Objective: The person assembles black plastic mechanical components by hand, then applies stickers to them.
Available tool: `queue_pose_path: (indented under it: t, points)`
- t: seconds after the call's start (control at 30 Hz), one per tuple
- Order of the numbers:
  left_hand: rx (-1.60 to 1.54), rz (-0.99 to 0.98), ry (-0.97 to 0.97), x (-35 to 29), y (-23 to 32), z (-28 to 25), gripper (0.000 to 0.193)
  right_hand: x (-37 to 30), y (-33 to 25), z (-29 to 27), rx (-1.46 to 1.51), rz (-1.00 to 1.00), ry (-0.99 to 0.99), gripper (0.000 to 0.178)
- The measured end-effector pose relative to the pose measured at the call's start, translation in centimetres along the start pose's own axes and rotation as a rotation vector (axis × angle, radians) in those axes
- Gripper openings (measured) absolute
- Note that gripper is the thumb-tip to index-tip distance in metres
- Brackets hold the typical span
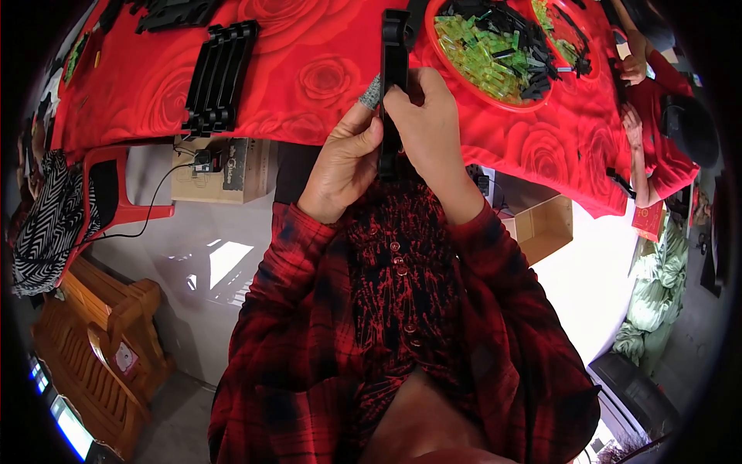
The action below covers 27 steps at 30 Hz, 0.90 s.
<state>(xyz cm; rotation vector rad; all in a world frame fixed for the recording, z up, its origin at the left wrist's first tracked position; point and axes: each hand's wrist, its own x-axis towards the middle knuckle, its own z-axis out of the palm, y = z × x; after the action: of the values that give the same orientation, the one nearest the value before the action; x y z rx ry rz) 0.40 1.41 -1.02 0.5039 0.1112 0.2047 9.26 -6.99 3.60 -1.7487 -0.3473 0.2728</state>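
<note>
Worktop (pixel 297 42) dressed in a red, rose-printed cloth, seen from above in a wide, curved view. At its near edge, centre, a long black bar (pixel 395 58) is held lengthwise between the two hands, its far end above the cloth and its near end close to the person's chest. Left hand (pixel 345 158): clamped on the bar from the left, the thumb folded inward, a grey speckled wrap (pixel 372 93) around one finger. Right hand (pixel 429 120): closed on the bar from the right, the thumb at its upper face and the fingers curled. On the worktop to the left, several similar black bars (pixel 220 77) lie side by side; to the right, near the right hand, a red bowl (pixel 506 106) contains yellow-green pieces (pixel 479 58) beside black pieces (pixel 533 58). Below the worktop, left, stands a carton (pixel 251 174); lower right, an open box (pixel 545 224). Left margin: a red chair (pixel 158 211) draped with striped fabric (pixel 42 224), and a wooden bench (pixel 85 363). Right margin: a co-worker in red (pixel 665 147) at the worktop, with pale green sacks (pixel 653 298) nearer the viewer.
</note>
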Motion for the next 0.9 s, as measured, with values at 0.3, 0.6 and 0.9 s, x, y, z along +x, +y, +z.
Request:
queue_pose_path:
  t: [0.3, 0.6, 0.9]
  points:
    - [-0.075, -0.104, -0.071, 0.1, -0.3, -0.7, 0.047, 0.2, -1.5, -2.1, 0.31, 0.18, -0.22, 0.026]
    - [-0.444, -0.205, 0.058, -0.5, 0.8, 1.2, 0.034, -0.4, -2.6, -5.4, 0.251, 0.016, -0.251, 0.037]
    - [-0.464, -0.216, 0.019, -0.7, 0.9, 1.6, 0.038, -0.2, -1.8, -6.0, 0.27, 0.03, -0.292, 0.034]
